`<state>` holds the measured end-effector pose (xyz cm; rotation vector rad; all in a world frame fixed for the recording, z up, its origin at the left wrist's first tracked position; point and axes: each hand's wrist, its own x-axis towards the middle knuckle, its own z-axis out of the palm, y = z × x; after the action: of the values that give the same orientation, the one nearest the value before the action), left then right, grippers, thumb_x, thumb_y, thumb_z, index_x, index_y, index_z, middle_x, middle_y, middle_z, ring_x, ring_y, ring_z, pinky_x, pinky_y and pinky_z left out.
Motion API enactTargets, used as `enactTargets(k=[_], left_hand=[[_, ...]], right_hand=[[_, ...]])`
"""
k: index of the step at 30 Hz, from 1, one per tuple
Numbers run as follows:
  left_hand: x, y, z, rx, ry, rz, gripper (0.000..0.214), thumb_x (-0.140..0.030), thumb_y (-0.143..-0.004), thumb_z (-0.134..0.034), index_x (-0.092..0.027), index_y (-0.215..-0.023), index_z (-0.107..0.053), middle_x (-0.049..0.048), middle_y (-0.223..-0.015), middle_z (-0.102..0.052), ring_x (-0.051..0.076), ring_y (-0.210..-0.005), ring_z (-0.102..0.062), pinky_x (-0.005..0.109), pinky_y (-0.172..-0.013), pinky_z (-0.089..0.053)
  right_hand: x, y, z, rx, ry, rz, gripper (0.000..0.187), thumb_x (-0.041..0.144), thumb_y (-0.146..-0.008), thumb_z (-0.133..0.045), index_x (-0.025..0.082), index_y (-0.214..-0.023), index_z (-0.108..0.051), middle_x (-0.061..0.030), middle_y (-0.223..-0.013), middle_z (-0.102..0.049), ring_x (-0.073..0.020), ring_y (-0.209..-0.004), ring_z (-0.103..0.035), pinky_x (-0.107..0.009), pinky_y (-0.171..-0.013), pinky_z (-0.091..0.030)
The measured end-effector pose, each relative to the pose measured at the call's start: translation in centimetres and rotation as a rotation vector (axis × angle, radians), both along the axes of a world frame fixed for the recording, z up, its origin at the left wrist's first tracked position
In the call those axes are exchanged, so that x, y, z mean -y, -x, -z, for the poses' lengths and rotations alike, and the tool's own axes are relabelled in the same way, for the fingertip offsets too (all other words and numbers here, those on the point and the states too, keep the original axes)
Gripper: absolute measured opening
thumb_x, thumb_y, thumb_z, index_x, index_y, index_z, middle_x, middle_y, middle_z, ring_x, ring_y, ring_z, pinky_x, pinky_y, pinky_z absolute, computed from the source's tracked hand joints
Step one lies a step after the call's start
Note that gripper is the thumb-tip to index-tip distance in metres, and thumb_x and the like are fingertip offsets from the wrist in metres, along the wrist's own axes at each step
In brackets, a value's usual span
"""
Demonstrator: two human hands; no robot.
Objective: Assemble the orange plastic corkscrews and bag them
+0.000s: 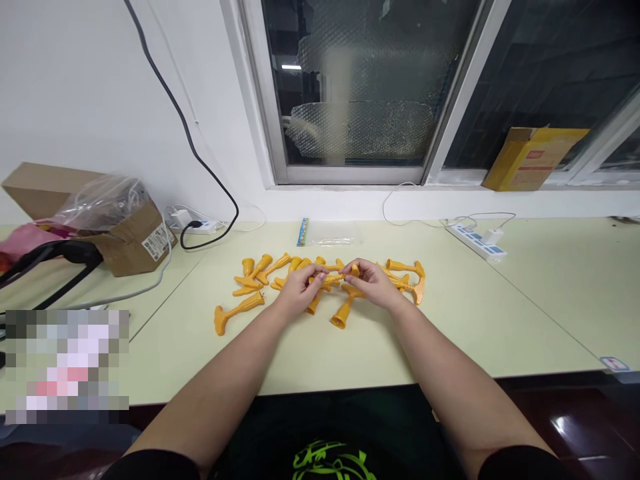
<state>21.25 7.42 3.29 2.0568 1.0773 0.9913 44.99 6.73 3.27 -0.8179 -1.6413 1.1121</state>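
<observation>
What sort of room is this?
Likely an office or workroom used for light bench work: a long pale desk holds loose orange plastic parts, with a power strip on it and an opened cardboard box by the wall.

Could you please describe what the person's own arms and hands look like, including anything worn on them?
The left hand and right hand are bare and ungloved, and no watch or bracelet shows on the bare forearms. A short black left sleeve and right sleeve show at the lower edge of the view, beside a dark shirt with a bright green print.
</observation>
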Motion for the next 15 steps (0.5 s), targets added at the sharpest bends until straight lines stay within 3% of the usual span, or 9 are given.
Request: enactTargets(k=[5,15], left_hand=[[-0.03,-0.14,-0.49,-0.051,-0.156,0.071,0.038,-0.050,-0.092,-0.066,-0.025,-0.120,-0.071,0.0070,-0.119,-0.075,0.025,-0.105,-0.069,0.043,-0.095,-0.053],[-0.29,-0.05,-0.45,-0.079,-0.230,0.071,0.024,-0.041,-0.091,-0.069,-0.024,-0.107,-0.073,0.0059,-0.108,-0.076,0.023,-0.097,-0.070,0.042,-0.091,-0.053]], right_hand=[[0.04,0.13,0.43,0.064,-0.124,0.051,0.019,0.040,-0.092,-0.067,0.023,-0.100,-0.067,-0.0048,-0.104,-0.069,-0.0214,-0.099,-0.063,-0.036,-0.093,-0.049],[0.42,0.59,0.64,0.183,-0.116,0.065,0.025,0.044,-0.092,-0.067,0.022,-0.102,-0.067,-0.0029,-0.097,-0.069,-0.0182,-0.084,-0.062,-0.031,-0.078,-0.051]])
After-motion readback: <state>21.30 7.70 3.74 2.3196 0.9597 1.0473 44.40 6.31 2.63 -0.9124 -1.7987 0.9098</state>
